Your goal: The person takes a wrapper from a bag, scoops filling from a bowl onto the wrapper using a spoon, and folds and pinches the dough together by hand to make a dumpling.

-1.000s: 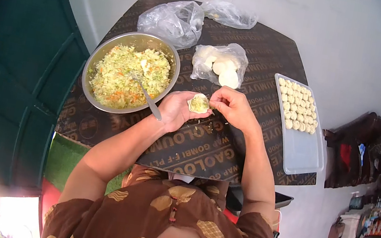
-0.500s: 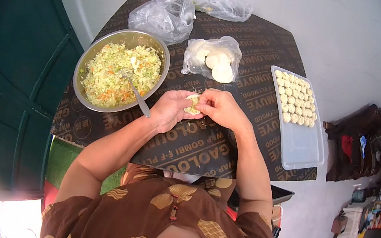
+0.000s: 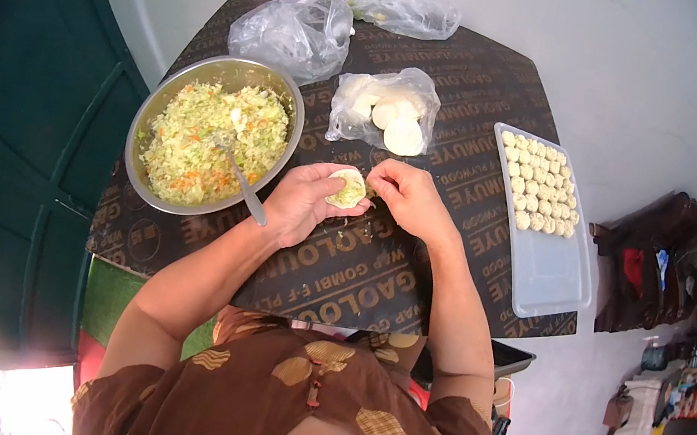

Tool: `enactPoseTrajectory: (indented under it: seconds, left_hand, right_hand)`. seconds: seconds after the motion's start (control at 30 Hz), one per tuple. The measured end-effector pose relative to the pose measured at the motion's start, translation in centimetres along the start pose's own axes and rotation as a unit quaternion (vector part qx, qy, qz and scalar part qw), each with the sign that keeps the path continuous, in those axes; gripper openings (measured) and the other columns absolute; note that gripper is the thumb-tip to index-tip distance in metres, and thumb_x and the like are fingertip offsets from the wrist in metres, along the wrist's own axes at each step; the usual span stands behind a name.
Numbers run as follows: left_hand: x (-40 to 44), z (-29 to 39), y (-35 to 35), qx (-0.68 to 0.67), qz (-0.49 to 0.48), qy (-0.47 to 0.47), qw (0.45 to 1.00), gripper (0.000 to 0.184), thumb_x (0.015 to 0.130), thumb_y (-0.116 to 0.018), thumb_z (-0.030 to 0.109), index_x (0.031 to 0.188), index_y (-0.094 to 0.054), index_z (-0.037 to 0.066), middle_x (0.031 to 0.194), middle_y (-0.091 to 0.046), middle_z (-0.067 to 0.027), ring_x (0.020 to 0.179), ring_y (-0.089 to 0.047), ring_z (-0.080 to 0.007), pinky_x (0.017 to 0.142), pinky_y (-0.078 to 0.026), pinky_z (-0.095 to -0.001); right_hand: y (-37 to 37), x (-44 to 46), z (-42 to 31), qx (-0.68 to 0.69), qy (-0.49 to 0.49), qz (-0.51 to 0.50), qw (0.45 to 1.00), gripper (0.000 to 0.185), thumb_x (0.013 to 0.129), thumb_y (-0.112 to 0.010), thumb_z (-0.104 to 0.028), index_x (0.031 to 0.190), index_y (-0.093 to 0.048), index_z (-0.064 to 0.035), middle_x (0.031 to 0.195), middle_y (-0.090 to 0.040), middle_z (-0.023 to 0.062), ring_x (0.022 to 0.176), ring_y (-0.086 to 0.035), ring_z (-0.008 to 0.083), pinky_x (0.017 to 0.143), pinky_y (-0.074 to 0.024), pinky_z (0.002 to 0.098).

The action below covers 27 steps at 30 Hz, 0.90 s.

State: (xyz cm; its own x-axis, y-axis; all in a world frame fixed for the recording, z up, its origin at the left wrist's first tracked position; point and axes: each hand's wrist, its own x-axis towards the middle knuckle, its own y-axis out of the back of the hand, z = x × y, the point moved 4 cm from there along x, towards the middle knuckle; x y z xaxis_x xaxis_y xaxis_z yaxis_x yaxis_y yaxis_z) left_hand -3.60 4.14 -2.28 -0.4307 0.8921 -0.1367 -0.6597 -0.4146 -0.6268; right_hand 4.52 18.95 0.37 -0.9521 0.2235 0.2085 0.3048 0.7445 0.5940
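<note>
Pale round wrapper (image 3: 336, 201), open, chopped yellow-green filling (image 3: 351, 190) inside

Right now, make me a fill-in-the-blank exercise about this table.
The person's ____ hand cradles a filled white dough wrapper.
The rectangular translucent plastic tray lies on the ____ side of the dark lettered table.
Pale pleated dumplings cover the tray's ____ (near/far) end.
The clear plastic bags number ____.

Missing words: left; right; far; three.

Two crumpled clear bags (image 3: 291, 35) lie near the far edge of the surface (image 3: 488, 153) — a pale wall (image 3: 631, 71) beyond. Left, dark green panelling (image 3: 0, 150) and green matting (image 3: 103, 306); right — a dark brown sofa (image 3: 685, 235).
</note>
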Motion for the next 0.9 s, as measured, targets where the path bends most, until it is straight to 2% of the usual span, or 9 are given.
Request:
enactPoseTrajectory:
  seconds: [0.1, 0.17, 0.2, 0.27, 0.57, 0.9]
  left_hand:
    - [0.2, 0.0, 0.3, -0.001, 0.006, -0.009, 1.000, 0.032, 0.095, -0.051, 0.007, 0.123, -0.048, -0.008, 0.114, -0.060, -0.0186, 0.101, -0.064, -0.0278, 0.091, -0.054, -0.0393]
    - [0.2, 0.0, 0.4, -0.009, 0.001, -0.012, 1.000, 0.032, 0.095, -0.051, 0.007, 0.123, -0.048, -0.008, 0.114, -0.060, -0.0186, 0.100, -0.064, -0.0274, 0.090, -0.054, -0.0392]
    - [0.2, 0.0, 0.4, -0.016, -0.004, -0.015, 1.000, 0.032, 0.095, -0.052, 0.007, 0.123, -0.049, -0.008, 0.114, -0.061, -0.0186, 0.100, -0.064, -0.0269, 0.090, -0.054, -0.0390]
    - [0.3, 0.0, 0.5, -0.022, -0.012, -0.018, 1.000, 0.032, 0.095, -0.052, 0.008, 0.123, -0.049, -0.007, 0.113, -0.061, -0.0183, 0.099, -0.064, -0.0264, 0.089, -0.055, -0.0385]
    - [0.4, -0.1, 0.7, -0.009, -0.014, -0.021, 1.000, 0.033, 0.093, -0.058, 0.010, 0.120, -0.050, -0.006, 0.108, -0.062, -0.0162, 0.092, -0.066, -0.0248, 0.083, -0.057, -0.0364]
    - [0.2, 0.0, 0.6, 0.059, 0.004, -0.009, 0.998, 0.028, 0.094, -0.056, 0.010, 0.116, -0.048, -0.004, 0.101, -0.062, -0.0154, 0.085, -0.066, -0.0239, 0.074, -0.057, -0.0344]
  right_hand:
    - [-0.4, 0.0, 0.5, 0.014, -0.012, -0.006, 1.000, 0.008, 0.087, -0.061, -0.003, 0.092, -0.063, 0.0017, 0.077, -0.064, 0.0069, 0.072, -0.056, 0.0112, 0.067, -0.0474, 0.0272]
    - [-0.8, -0.1, 0.5, 0.074, -0.028, -0.035, 0.996, 0.011, 0.086, -0.062, -0.007, 0.092, -0.063, 0.0026, 0.075, -0.065, 0.0123, 0.069, -0.059, 0.0147, 0.065, -0.0475, 0.0307]
    - [-0.8, -0.1, 0.6, 0.074, -0.028, -0.036, 0.996, 0.011, 0.086, -0.062, -0.007, 0.092, -0.063, 0.0026, 0.075, -0.065, 0.0123, 0.069, -0.059, 0.0147, 0.065, -0.0475, 0.0307]
    - [-1.0, -0.1, 0.8, 0.123, -0.047, -0.048, 0.990, 0.009, 0.087, -0.061, -0.004, 0.093, -0.063, 0.0025, 0.076, -0.065, 0.0083, 0.071, -0.056, 0.0108, 0.066, -0.0470, 0.0287]
    - [-1.6, 0.1, 0.7, 0.211, -0.059, -0.045, 0.975, 0.008, 0.087, -0.063, -0.002, 0.093, -0.064, 0.0019, 0.080, -0.064, 0.0013, 0.075, -0.056, 0.0072, 0.069, -0.0467, 0.0248]
    - [-1.8, 0.0, 0.5, 0.171, -0.059, -0.026, 0.983, 0.007, 0.084, -0.067, -0.002, 0.088, -0.063, 0.0017, 0.075, -0.062, 0.0013, 0.070, -0.053, 0.0069, 0.062, -0.0459, 0.0261]
